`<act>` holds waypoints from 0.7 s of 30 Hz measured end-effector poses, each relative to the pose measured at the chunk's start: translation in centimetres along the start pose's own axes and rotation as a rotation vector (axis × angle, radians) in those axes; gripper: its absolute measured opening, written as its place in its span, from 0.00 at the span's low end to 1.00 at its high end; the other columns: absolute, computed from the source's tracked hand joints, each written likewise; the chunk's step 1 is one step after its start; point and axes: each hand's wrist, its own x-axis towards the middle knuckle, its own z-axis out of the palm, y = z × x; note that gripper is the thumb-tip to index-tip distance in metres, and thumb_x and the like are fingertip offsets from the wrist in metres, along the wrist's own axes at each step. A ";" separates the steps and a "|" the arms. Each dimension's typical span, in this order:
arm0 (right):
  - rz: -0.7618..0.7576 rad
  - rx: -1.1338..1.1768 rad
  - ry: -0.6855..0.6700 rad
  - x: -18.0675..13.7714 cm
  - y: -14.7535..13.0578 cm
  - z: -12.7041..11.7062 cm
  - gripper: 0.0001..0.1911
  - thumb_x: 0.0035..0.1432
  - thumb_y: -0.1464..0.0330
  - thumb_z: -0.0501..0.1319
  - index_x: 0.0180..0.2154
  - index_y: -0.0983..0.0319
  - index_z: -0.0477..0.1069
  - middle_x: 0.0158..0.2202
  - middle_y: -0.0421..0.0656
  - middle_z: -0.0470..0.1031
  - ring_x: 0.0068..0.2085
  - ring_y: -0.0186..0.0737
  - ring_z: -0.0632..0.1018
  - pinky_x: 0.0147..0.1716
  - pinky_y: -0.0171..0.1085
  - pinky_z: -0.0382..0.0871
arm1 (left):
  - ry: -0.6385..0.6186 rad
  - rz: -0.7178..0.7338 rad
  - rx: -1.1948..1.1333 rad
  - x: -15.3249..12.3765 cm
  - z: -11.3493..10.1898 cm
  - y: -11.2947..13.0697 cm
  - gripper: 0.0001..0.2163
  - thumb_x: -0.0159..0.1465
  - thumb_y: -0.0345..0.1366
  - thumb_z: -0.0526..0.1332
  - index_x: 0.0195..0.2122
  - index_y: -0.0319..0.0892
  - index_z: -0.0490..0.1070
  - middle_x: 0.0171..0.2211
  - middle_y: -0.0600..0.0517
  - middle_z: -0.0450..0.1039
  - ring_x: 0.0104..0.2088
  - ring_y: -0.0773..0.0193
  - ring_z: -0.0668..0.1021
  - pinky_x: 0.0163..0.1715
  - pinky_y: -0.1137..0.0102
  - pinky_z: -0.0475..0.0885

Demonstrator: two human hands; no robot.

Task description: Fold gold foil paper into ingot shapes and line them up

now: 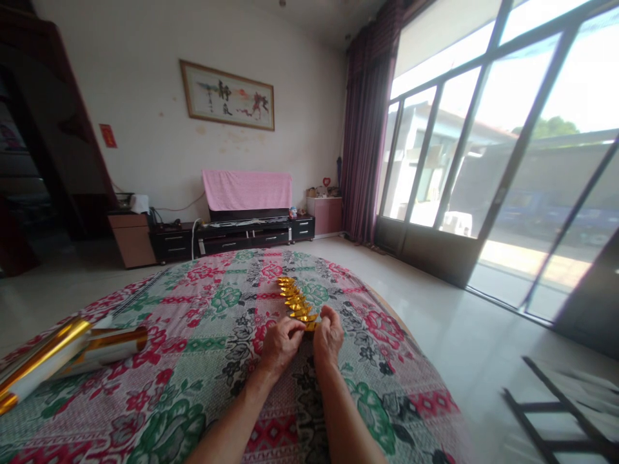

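Several folded gold foil pieces stand in a row on the flowered tablecloth, running away from me. At the near end of this row, both hands meet around one gold foil piece. My left hand pinches its left end between thumb and fingers. On the other side, my right hand has its fingers curled and closed at the right end. The fingers cover part of the piece, so its full shape is hidden.
Rolls of gold foil lie at the table's left. A dark-framed chair or stool stands on the floor at right. Beyond the table are a low black cabinet, a pink cloth and glass doors.
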 end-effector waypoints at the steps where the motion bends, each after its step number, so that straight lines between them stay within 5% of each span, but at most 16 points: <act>1: -0.008 -0.002 0.007 0.0 0.0 0.0 0.18 0.49 0.67 0.46 0.37 0.64 0.70 0.38 0.48 0.74 0.41 0.43 0.74 0.44 0.38 0.64 | 0.000 0.001 0.010 0.0 0.0 0.0 0.08 0.56 0.31 0.56 0.31 0.43 0.75 0.30 0.52 0.75 0.32 0.68 0.76 0.34 0.74 0.68; 21: -0.039 0.014 0.016 0.1 0.6 0.2 0.18 0.48 0.66 0.46 0.36 0.64 0.71 0.37 0.47 0.75 0.38 0.42 0.74 0.41 0.36 0.64 | -0.035 -0.056 0.079 0.0 0.2 0.1 0.08 0.55 0.31 0.57 0.33 0.43 0.75 0.30 0.52 0.75 0.31 0.66 0.75 0.34 0.74 0.67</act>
